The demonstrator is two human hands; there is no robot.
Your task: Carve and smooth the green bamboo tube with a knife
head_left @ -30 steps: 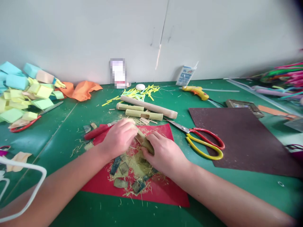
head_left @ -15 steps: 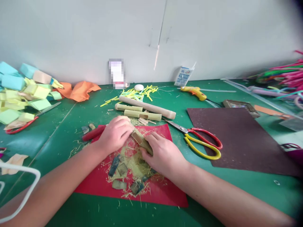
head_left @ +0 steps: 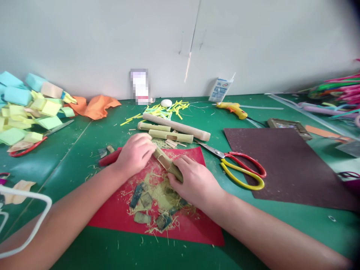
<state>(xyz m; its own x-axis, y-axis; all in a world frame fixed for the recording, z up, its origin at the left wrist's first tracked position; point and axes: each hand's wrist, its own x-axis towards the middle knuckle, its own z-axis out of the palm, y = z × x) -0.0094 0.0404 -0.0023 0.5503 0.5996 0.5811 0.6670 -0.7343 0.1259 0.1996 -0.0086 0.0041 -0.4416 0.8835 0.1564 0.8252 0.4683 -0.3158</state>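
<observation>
Clasps the bamboo tube (head_left: 165, 159) by its near end with the right hand (head_left: 194, 179) above the red sheet (head_left: 200, 230), seemingly to steady it and catch dust, and curls the left hand (head_left: 136, 153) at the far end (cannot tell its grip).

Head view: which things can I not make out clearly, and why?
In the head view:
- Bamboo tube: far end covered by the left hand, near end by the right hand.
- Red handle: right end hidden by the left hand.
- Carton: print too small and blurred.
- White frame: cut off by the left edge.
</observation>
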